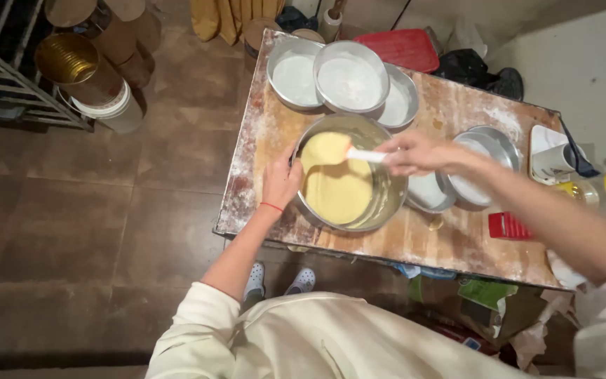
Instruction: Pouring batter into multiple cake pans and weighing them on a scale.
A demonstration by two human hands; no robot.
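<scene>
1. Nearest the camera, cream sleeves fill the lower edge; the right arm runs out of frame at the right, so its elbow is hidden.
2. The left hand lies curled against the near-left rim of the metal bowl, steadying it; its fingertips are hard to make out against the rim.
3. The bowl sits near the table's front edge and holds pale yellow batter.
4. The right hand is closed around the white handle of a spatula, whose batter-coated blade rests over the bowl's far-left part.
5. Right of the bowl, floured round pans overlap; the arm covers part of them, so their count is unclear, probably two or three.
6. A red grater-like object lies near the front right edge.
7. Beyond the bowl, three floured pans crowd the far end of the wooden table, leaving bare board mostly along the left edge.
8. Brown tiled floor lies open to the left.
</scene>
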